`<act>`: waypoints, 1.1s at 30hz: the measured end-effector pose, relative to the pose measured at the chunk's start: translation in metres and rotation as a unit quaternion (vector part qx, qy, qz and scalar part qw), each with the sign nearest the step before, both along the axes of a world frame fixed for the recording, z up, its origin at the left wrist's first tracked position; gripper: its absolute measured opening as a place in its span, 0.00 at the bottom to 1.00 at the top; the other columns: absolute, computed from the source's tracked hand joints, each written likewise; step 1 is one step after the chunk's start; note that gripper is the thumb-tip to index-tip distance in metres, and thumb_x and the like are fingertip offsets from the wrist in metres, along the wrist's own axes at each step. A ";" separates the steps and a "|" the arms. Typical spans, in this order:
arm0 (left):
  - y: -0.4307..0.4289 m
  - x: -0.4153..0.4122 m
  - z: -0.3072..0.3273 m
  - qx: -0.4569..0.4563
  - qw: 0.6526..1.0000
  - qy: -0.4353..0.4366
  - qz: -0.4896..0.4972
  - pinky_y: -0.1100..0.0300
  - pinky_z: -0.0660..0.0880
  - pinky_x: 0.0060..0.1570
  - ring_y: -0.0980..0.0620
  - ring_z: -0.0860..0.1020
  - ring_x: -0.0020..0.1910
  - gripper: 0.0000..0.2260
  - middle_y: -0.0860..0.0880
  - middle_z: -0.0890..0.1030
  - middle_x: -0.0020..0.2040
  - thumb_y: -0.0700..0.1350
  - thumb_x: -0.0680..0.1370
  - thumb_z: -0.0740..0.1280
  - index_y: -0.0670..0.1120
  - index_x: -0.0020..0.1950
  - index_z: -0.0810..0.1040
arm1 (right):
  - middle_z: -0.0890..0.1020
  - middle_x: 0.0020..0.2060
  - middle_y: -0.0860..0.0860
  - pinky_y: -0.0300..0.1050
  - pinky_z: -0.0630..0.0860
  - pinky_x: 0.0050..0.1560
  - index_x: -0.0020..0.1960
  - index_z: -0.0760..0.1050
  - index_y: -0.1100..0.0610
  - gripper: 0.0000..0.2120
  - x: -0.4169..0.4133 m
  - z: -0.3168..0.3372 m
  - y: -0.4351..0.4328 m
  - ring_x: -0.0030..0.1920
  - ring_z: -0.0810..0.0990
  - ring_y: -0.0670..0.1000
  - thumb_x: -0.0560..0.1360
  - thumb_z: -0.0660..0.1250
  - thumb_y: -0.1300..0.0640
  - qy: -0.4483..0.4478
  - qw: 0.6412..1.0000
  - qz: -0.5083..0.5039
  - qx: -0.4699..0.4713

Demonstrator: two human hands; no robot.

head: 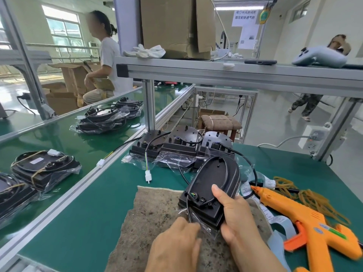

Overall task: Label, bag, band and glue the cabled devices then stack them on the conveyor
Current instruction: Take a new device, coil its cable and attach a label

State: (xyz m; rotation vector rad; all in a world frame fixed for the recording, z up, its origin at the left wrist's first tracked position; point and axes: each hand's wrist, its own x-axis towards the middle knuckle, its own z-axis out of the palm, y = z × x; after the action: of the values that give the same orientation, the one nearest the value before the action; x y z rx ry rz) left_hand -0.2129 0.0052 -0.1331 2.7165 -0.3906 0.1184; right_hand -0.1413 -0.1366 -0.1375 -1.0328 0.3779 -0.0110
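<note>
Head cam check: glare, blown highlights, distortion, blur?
Head view: the window is blown out and glares off the green conveyor belt. Head view: the wide angle leans the aluminium post at left and stretches the corners. Head view: the device in the right hand is sharp, the clear bag pinched by the left hand glints, and the glue gun at lower right is smeared.

Right hand grips the device, thumb pointing toward 11 o'clock; left hand, at its 8 o'clock, pinches the bag, fingers curled.
</note>
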 end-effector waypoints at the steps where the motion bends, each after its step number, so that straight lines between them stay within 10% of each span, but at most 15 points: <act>1: -0.002 0.000 0.005 0.027 0.999 0.012 -0.028 0.61 0.70 0.62 0.56 0.74 0.60 0.16 0.58 0.68 0.63 0.58 0.82 0.54 0.61 0.69 0.67 | 0.86 0.46 0.62 0.59 0.84 0.44 0.58 0.77 0.62 0.15 0.001 -0.001 0.002 0.44 0.86 0.63 0.73 0.75 0.63 -0.008 1.000 -0.001 -0.025; 7: 0.011 0.029 0.030 0.053 0.978 0.000 -0.199 0.58 0.70 0.57 0.49 0.74 0.58 0.19 0.50 0.73 0.59 0.41 0.79 0.58 0.56 0.68 0.73 | 0.87 0.46 0.55 0.63 0.81 0.53 0.54 0.80 0.57 0.16 0.001 -0.001 0.007 0.47 0.86 0.59 0.69 0.79 0.59 -0.078 0.981 0.001 -0.178; 11: 0.019 0.041 0.029 0.048 0.941 -0.158 -0.296 0.55 0.75 0.42 0.49 0.77 0.44 0.11 0.49 0.77 0.48 0.46 0.79 0.61 0.51 0.56 0.81 | 0.87 0.45 0.52 0.62 0.82 0.52 0.53 0.79 0.54 0.17 -0.001 -0.001 0.007 0.47 0.86 0.56 0.68 0.80 0.56 -0.091 0.976 0.010 -0.199; 18: 0.014 0.056 0.017 -0.453 0.887 0.080 -0.050 0.58 0.76 0.40 0.54 0.79 0.31 0.09 0.50 0.81 0.33 0.40 0.78 0.69 0.51 0.40 0.82 | 0.82 0.51 0.66 0.69 0.78 0.56 0.58 0.75 0.59 0.24 -0.006 0.006 0.008 0.50 0.82 0.67 0.66 0.79 0.51 -0.110 0.976 0.046 -0.182; 26: 0.019 0.068 0.040 -0.389 0.913 0.121 -0.035 0.66 0.73 0.29 0.52 0.80 0.28 0.05 0.49 0.81 0.30 0.42 0.76 0.72 0.48 0.40 0.79 | 0.84 0.46 0.61 0.54 0.82 0.45 0.54 0.78 0.57 0.06 -0.006 0.013 -0.001 0.45 0.84 0.59 0.81 0.62 0.59 -0.123 0.970 0.161 -0.137; 29: 0.019 0.065 0.044 -0.353 0.930 0.099 -0.036 0.64 0.74 0.31 0.54 0.80 0.28 0.07 0.50 0.80 0.31 0.43 0.76 0.72 0.49 0.38 0.80 | 0.83 0.37 0.58 0.52 0.79 0.43 0.39 0.82 0.55 0.18 -0.007 0.018 -0.003 0.41 0.82 0.55 0.80 0.58 0.64 -0.121 0.960 0.212 -0.139; 31: 0.021 0.066 0.045 -0.357 0.929 0.094 -0.012 0.61 0.76 0.33 0.53 0.80 0.28 0.08 0.51 0.80 0.30 0.44 0.76 0.71 0.48 0.37 0.79 | 0.81 0.41 0.60 0.53 0.80 0.44 0.50 0.77 0.62 0.07 -0.006 0.019 -0.003 0.43 0.82 0.56 0.78 0.61 0.64 -0.135 0.958 0.221 -0.120; 33: 0.021 0.065 0.045 -0.355 0.930 0.093 0.005 0.61 0.76 0.33 0.53 0.80 0.27 0.08 0.51 0.80 0.29 0.45 0.76 0.71 0.47 0.37 0.78 | 0.81 0.45 0.60 0.55 0.81 0.46 0.57 0.71 0.64 0.16 -0.008 0.024 0.001 0.45 0.82 0.57 0.76 0.70 0.56 -0.148 0.960 0.205 -0.117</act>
State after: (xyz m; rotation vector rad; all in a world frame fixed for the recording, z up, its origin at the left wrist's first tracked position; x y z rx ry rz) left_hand -0.1474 0.0264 -0.0884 1.9893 -0.2184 -0.0007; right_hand -0.1489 -0.1354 -0.1138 -1.3074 -0.1186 0.1646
